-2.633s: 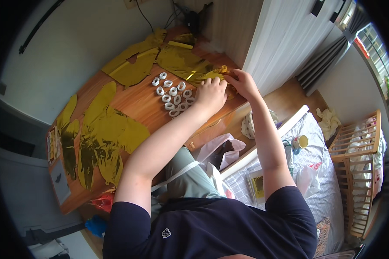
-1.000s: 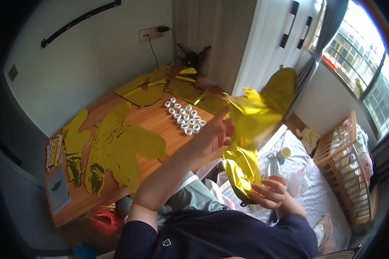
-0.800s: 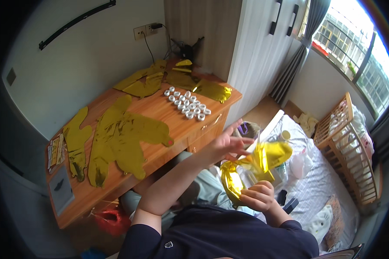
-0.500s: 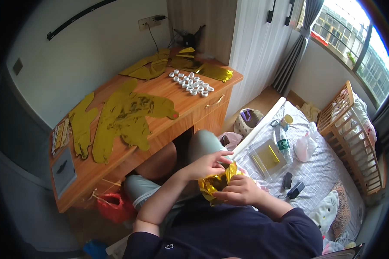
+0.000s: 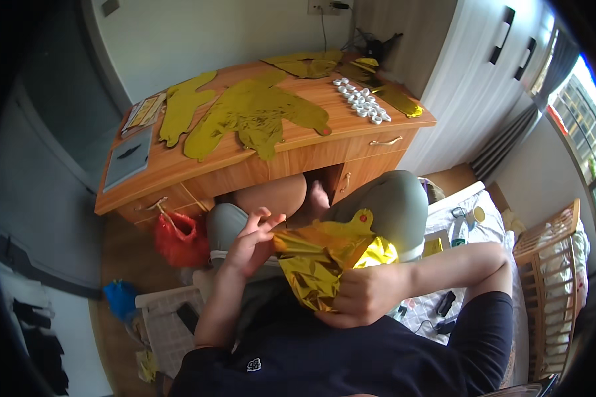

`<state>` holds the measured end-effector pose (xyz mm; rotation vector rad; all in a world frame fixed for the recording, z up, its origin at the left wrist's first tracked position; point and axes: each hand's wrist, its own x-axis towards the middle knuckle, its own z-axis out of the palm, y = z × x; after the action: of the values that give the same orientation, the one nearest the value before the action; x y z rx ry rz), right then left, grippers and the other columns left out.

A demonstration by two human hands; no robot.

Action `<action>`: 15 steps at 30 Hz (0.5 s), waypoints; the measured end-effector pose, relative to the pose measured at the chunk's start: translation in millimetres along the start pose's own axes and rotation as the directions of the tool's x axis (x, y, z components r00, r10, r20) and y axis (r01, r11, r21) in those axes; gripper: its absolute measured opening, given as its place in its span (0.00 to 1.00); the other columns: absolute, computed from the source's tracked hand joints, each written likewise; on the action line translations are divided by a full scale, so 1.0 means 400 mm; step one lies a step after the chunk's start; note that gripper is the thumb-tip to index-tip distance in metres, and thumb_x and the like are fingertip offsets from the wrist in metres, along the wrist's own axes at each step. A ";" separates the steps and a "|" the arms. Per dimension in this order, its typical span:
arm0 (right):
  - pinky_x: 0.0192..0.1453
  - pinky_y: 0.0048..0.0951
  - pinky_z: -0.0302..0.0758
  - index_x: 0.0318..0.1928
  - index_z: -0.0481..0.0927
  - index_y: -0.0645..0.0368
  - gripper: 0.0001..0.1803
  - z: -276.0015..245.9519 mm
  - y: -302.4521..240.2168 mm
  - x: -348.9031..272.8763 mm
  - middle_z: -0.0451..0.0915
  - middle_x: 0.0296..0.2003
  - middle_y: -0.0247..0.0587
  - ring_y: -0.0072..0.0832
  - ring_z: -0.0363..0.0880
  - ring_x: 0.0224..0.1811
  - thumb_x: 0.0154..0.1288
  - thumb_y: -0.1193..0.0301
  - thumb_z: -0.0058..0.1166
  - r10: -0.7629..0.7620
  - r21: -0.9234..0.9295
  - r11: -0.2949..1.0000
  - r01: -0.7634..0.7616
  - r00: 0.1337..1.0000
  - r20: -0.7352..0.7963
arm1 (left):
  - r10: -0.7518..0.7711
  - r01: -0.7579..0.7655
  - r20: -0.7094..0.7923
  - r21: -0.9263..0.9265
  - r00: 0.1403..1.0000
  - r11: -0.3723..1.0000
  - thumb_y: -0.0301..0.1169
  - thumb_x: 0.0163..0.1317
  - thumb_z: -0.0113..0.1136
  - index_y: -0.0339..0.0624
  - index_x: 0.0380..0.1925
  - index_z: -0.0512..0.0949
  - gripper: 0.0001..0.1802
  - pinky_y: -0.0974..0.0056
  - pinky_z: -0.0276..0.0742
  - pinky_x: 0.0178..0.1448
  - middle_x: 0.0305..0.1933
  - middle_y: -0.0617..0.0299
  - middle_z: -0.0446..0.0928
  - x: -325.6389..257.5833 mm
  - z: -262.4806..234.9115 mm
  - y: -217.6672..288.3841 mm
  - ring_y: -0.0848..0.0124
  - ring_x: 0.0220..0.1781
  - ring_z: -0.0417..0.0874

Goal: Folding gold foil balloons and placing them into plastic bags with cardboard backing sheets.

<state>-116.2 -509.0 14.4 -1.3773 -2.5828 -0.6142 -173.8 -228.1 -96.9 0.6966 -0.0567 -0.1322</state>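
The fingers (image 5: 261,218) of the left hand (image 5: 248,241) are half spread, their tips pinching one edge of a crumpled gold foil balloon (image 5: 328,255), while the right hand (image 5: 367,294) closes around the bunched lower end — the sheet sits in the seated person's lap, just below the counter's front edge. The work looks to be early to midway: this one piece is being gathered or smoothed in the hands, and several more flat gold foil shapes (image 5: 258,112) lie unhandled on the wooden counter (image 5: 198,159). The foil is thin, mirror-bright and heavily creased, holding sharp folds, with a small red spot near its top edge. Beside the flat shapes stands a tidy cluster of small white round pieces (image 5: 361,102) — what they are cannot be told. A grey tablet-like slab (image 5: 129,155) rests at the counter's left end, and a red bag (image 5: 179,238) hangs below it.
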 end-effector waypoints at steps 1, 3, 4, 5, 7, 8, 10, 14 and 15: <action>0.28 0.23 0.65 0.52 0.80 0.58 0.17 -0.008 0.004 0.019 0.69 0.23 0.21 0.17 0.72 0.23 0.66 0.64 0.53 -0.073 -0.018 0.997 0.073 0.997 -0.009 | -0.002 0.003 -0.005 0.050 1.000 0.999 0.21 0.62 0.53 0.56 0.59 0.66 0.26 0.49 0.71 0.69 0.68 0.58 0.67 -0.032 -0.001 0.000 0.56 0.68 0.73; 0.29 0.23 0.65 0.50 0.80 0.58 0.17 -0.029 0.001 0.058 0.69 0.23 0.20 0.17 0.71 0.23 0.64 0.66 0.52 -0.104 -0.031 0.994 0.103 0.994 -0.030 | 0.001 0.001 -0.026 0.082 1.000 0.997 0.21 0.62 0.51 0.52 0.64 0.69 0.28 0.50 0.69 0.71 0.72 0.54 0.67 -0.091 -0.015 -0.002 0.57 0.68 0.74; 0.29 0.23 0.65 0.49 0.81 0.59 0.16 -0.031 0.001 0.077 0.69 0.23 0.20 0.17 0.71 0.23 0.64 0.66 0.51 -0.155 -0.028 0.988 0.154 0.986 -0.061 | -0.054 0.049 0.040 0.124 0.998 0.991 0.21 0.63 0.50 0.49 0.64 0.72 0.27 0.51 0.69 0.72 0.73 0.52 0.67 -0.120 -0.037 -0.005 0.58 0.68 0.75; 0.29 0.23 0.65 0.49 0.81 0.59 0.16 -0.036 0.002 0.092 0.69 0.23 0.20 0.17 0.70 0.22 0.64 0.66 0.51 -0.192 -0.032 0.981 0.190 0.977 -0.089 | -0.124 0.104 0.111 0.172 0.986 0.980 0.20 0.63 0.49 0.46 0.63 0.74 0.27 0.52 0.68 0.73 0.73 0.49 0.67 -0.129 -0.034 0.000 0.59 0.69 0.75; 0.29 0.24 0.65 0.48 0.81 0.60 0.16 -0.061 0.007 0.111 0.68 0.23 0.20 0.17 0.69 0.21 0.63 0.66 0.52 -0.209 -0.052 0.977 0.204 0.972 -0.105 | -0.142 0.133 0.068 0.111 0.988 0.985 0.19 0.64 0.47 0.39 0.60 0.78 0.24 0.55 0.68 0.73 0.73 0.46 0.69 -0.158 -0.025 0.010 0.62 0.69 0.75; 0.29 0.24 0.64 0.48 0.81 0.60 0.16 -0.074 0.013 0.118 0.68 0.23 0.20 0.17 0.69 0.21 0.63 0.66 0.52 -0.195 -0.068 0.980 0.187 0.972 -0.130 | -0.074 0.072 0.006 0.159 0.997 0.985 0.20 0.63 0.48 0.37 0.58 0.78 0.23 0.57 0.69 0.72 0.70 0.47 0.72 -0.171 -0.026 0.016 0.63 0.68 0.77; 0.29 0.23 0.64 0.48 0.81 0.60 0.16 -0.088 0.016 0.118 0.68 0.22 0.20 0.17 0.68 0.20 0.63 0.66 0.52 -0.186 -0.080 0.981 0.175 0.970 -0.157 | 0.002 0.010 -0.058 0.210 0.998 0.978 0.21 0.63 0.49 0.34 0.57 0.79 0.21 0.59 0.70 0.71 0.67 0.49 0.75 -0.187 -0.028 0.030 0.63 0.66 0.78; 0.28 0.23 0.61 0.48 0.81 0.60 0.16 -0.076 -0.001 0.085 0.68 0.22 0.20 0.16 0.68 0.20 0.62 0.67 0.53 -0.156 -0.025 0.988 0.154 0.978 -0.139 | 0.116 -0.125 0.051 0.261 0.992 0.957 0.25 0.62 0.51 0.32 0.52 0.79 0.19 0.64 0.72 0.65 0.55 0.55 0.80 -0.170 0.004 0.053 0.67 0.57 0.80; 0.27 0.23 0.61 0.48 0.81 0.60 0.16 -0.063 -0.012 0.072 0.67 0.22 0.20 0.16 0.68 0.20 0.61 0.67 0.54 -0.137 -0.031 0.990 0.134 0.982 -0.127 | 0.137 -0.126 -0.011 0.331 0.990 0.935 0.26 0.62 0.52 0.32 0.51 0.79 0.18 0.65 0.73 0.64 0.51 0.58 0.81 -0.160 0.024 0.057 0.69 0.55 0.81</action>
<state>-137.9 -500.2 45.2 -1.1340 -2.5884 -0.7286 -235.7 -207.9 -75.6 1.0275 -0.0943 0.0200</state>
